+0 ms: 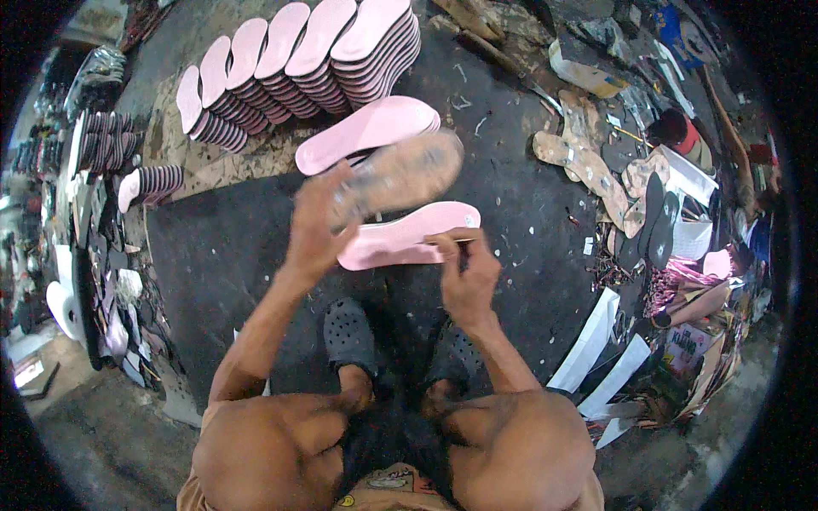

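Observation:
My left hand (317,228) is closed on the near left end of a brown sole-shaped template (405,175), which is tilted and smeared by motion. Below it a pink insole (396,238) lies flat on the dark mat, with a small pale mark at its right end. Over this insole, my right hand (471,274) pinches a thin pen-like stick (452,238) whose tip points left; whether it touches the surface I cannot tell. Just behind the template, more pink insoles (371,132) lie in a small pile, partly covered by it.
Several tall stacks of pink insoles (281,38) stand at the far left, with a smaller stack (152,186) further left. Brown sole templates (579,153), white strips (613,362) and scraps lie on the right. My feet in dark clogs (349,332) rest near the mat's front.

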`<state>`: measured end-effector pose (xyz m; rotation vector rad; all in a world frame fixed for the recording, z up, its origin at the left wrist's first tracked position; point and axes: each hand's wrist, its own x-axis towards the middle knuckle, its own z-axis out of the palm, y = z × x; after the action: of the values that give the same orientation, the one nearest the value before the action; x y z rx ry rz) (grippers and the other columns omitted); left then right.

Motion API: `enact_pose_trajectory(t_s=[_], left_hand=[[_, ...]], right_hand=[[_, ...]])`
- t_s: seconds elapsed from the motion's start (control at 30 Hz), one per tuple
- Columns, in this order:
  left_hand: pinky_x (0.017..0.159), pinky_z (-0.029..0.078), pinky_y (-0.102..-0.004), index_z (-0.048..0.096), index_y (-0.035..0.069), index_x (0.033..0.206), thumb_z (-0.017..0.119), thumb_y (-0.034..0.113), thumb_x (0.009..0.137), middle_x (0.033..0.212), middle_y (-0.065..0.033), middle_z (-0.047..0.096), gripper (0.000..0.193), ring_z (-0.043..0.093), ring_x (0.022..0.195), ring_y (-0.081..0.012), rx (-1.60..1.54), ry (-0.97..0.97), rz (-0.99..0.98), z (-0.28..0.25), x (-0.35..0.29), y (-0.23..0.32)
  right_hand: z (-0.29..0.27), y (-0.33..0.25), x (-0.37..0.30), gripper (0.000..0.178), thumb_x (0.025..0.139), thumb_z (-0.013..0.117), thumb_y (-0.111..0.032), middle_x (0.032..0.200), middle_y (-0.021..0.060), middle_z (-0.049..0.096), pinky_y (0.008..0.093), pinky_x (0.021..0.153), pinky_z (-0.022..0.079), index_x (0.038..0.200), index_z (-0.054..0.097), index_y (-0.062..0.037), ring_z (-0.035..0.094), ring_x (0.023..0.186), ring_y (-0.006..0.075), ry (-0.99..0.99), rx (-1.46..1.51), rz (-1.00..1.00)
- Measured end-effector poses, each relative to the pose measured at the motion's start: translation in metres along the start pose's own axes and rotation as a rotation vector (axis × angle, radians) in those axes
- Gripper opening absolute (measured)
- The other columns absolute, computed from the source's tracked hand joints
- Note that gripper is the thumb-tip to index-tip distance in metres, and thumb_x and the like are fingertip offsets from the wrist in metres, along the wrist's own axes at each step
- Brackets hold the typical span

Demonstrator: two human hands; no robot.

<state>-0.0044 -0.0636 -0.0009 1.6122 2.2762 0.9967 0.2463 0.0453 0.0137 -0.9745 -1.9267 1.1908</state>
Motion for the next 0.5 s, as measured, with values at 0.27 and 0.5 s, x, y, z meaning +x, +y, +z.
enact_pose_trajectory(t_s=[0.27,0.5], left_hand=[[0.13,0.039,-0.048,0.064,0.005,0.15,0.095,0.016,0.081,0.15,-0.0157,0.07,0.077,0.063,0.145,-0.0359,-0.375,-0.187,-0.109,-0.004,-0.004,0.002],[0.134,0.034,-0.0535,0.058,0.013,0.159,0.093,0.009,0.079,0.161,-0.013,0.062,0.087,0.055,0.151,-0.0367,-0.18,-0.392,-0.061,0.019,-0.042,0.023]], right_hand=[[-0.077,0.046,0.029,0.026,0.117,0.062,-0.022,0.104,0.0086,0.081,0.0296,0.076,0.056,0.11,0.068,0.0013,0.068,0.082,0.0106,0.291,-0.01,0.228],[-0.056,0.081,0.028,0.027,0.113,0.07,-0.029,0.088,0.0147,0.078,0.0374,0.068,0.057,0.113,0.067,-0.0013,0.075,0.075,0.0224,0.119,-0.011,0.23]])
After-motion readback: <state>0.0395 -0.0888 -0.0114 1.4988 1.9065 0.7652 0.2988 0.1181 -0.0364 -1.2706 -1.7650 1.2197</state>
